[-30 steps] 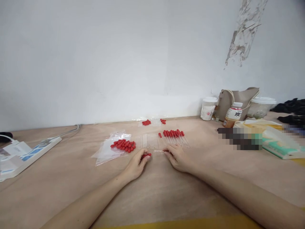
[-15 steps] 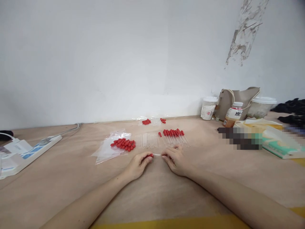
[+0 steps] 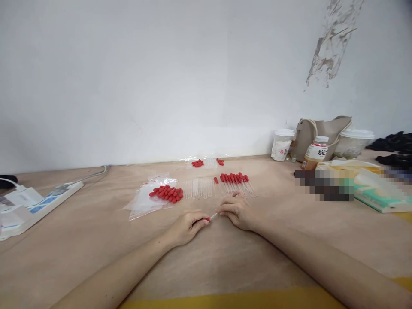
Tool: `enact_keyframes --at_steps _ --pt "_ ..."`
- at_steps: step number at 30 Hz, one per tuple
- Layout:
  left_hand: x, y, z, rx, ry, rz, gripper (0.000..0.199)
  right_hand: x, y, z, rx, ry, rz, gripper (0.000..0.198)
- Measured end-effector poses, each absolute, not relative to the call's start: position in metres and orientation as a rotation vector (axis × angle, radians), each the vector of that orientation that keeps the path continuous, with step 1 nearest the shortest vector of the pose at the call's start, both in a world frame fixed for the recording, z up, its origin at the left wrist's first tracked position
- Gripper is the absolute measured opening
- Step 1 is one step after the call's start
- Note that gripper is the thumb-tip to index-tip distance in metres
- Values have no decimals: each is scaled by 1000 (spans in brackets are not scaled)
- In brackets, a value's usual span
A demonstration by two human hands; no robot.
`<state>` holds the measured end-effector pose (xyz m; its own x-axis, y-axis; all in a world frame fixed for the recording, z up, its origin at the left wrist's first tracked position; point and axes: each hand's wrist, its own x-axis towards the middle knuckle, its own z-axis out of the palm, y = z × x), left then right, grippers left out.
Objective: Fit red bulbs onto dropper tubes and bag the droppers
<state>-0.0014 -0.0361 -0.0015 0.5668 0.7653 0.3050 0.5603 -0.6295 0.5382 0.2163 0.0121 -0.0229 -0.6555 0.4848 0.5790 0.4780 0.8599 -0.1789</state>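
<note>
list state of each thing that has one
Left hand, closed on red bulb
Right hand, pinching thin clear tube
Held tube, end at bulb, seating unclear
Red teardrop bulbs, loose, piled
Row of clear tubes, without bulbs
Red-topped clear droppers, assembled
Pale cup, white lid on
Brown bottle, capped
White power strip, holding plugs

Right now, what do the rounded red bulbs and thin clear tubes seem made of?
Rounded red bulbs: probably smooth rubber, from their opaque colour and soft sheen. Thin clear tubes: glossy glass or plastic; transparency and pale highlights leave it open.
</note>
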Motion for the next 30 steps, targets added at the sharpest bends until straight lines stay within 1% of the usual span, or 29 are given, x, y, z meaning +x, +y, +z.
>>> enact_keyframes --at_steps 7,12,21,25,30 --pt "-2 -35 -3 2498 1184 704 27 215 7 -21 -732 -2421 -151 25" --pt "-2 -37 -3 2606 1160 649 26 214 -1 -21 -687 -2438 -274 23" --pt "-1 -37 -2 2710 1076 630 23 201 -13 -22 -771 -2371 -208 17" --pt "-4 -32 -6 2762 1058 637 24 196 -18 -19 -854 -2380 -163 18" --pt "-14 -24 -9 2805 1087 758 23 197 -25 -3 -935 -2471 -275 20"
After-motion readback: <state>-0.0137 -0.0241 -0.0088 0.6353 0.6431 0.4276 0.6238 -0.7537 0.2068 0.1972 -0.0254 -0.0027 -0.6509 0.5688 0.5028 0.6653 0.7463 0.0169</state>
